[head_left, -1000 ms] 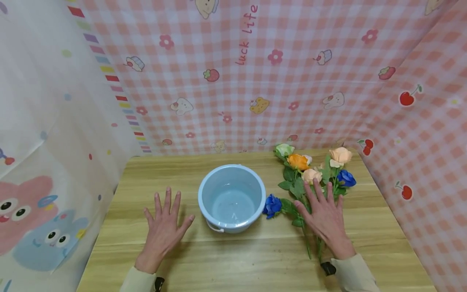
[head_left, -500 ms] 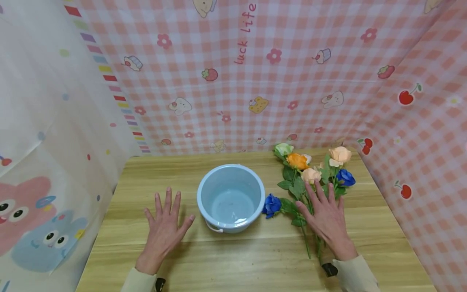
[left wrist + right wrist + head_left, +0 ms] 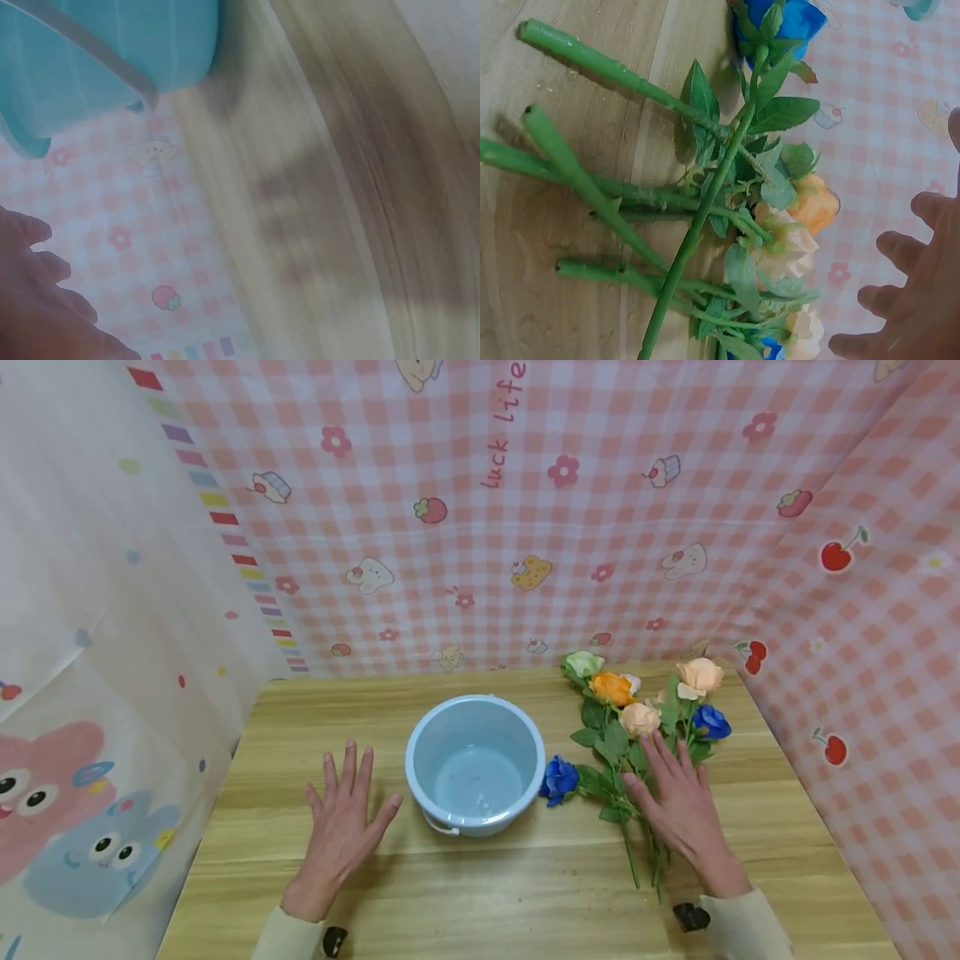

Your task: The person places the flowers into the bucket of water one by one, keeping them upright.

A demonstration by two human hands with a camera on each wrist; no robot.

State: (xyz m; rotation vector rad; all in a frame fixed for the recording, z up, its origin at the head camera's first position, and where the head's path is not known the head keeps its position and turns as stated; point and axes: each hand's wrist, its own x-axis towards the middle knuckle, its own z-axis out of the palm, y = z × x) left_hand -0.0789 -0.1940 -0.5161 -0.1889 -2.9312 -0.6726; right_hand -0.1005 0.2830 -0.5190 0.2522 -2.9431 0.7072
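Note:
In the head view a light blue bucket stands upright at mid-table, its pale handle folded down at the front. My left hand, fingers spread, is to the left of the bucket and holds nothing. My right hand hovers with fingers extended over a pile of artificial roses, gripping none of them. The pile has a blue rose beside the bucket, an orange rose, peach roses, a pale green rose and another blue rose. Green stems cross each other in the right wrist view.
The wooden table meets a pink checked cloth along its back edge and another on the right. A white printed cloth hangs at the left.
My right hand has shifted slightly right, and its fingers have drawn a little closer together. The left hand has moved slightly right. Bucket and roses stay in place.

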